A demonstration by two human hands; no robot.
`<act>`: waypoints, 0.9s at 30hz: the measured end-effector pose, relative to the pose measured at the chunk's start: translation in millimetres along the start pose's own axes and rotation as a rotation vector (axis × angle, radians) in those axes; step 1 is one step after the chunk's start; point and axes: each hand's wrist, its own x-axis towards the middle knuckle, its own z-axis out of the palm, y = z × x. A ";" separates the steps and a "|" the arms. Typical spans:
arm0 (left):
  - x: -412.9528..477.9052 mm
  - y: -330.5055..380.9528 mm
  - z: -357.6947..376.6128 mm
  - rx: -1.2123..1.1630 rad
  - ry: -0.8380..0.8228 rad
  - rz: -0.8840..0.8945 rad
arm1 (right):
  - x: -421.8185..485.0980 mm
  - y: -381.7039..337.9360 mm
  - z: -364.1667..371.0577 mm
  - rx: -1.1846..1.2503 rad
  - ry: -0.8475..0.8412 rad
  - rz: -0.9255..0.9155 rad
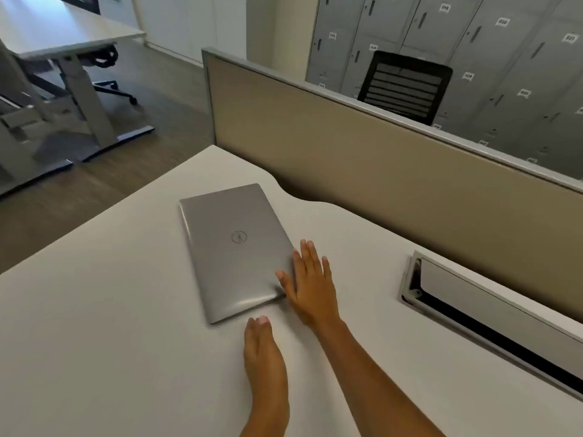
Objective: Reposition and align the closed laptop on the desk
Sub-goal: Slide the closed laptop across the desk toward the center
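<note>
On desk point(110, 310), closed laptop point(233, 250), hands beside

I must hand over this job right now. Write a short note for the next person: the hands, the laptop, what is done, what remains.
Right hand: open, flat against the laptop's near right corner, no grip.
Left hand: open, on the desk just short of the laptop's near edge, apparently not touching.
Laptop: closed, flat on the desk, skewed to the desk edges.
Done: lid shut.
Left: turn it square, probably by pushing with both hands.
</note>
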 end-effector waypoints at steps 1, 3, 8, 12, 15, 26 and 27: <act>10.3 0.1 -4.1 -0.056 -0.033 0.010 | 20.7 -3.8 0.8 -0.009 0.005 -0.031; 32.7 -3.2 -9.3 -0.093 -0.077 0.001 | 61.7 -13.7 1.7 -0.058 -0.039 -0.084; 67.5 6.7 -24.3 -0.178 -0.152 -0.096 | 155.9 -39.3 17.2 -0.153 -0.183 -0.224; 74.5 13.4 -44.2 -0.223 -0.137 -0.101 | 217.0 -57.6 26.5 -0.185 -0.198 -0.262; 83.8 22.1 -43.3 -0.368 -0.118 -0.374 | 246.7 -68.9 37.7 -0.200 -0.214 -0.261; 109.7 30.0 -31.7 -0.229 -0.055 -0.380 | 270.1 -79.7 41.7 -0.325 -0.184 -0.270; 107.8 23.0 -31.2 -0.138 -0.045 -0.373 | 268.6 -76.4 38.0 -0.329 -0.194 -0.262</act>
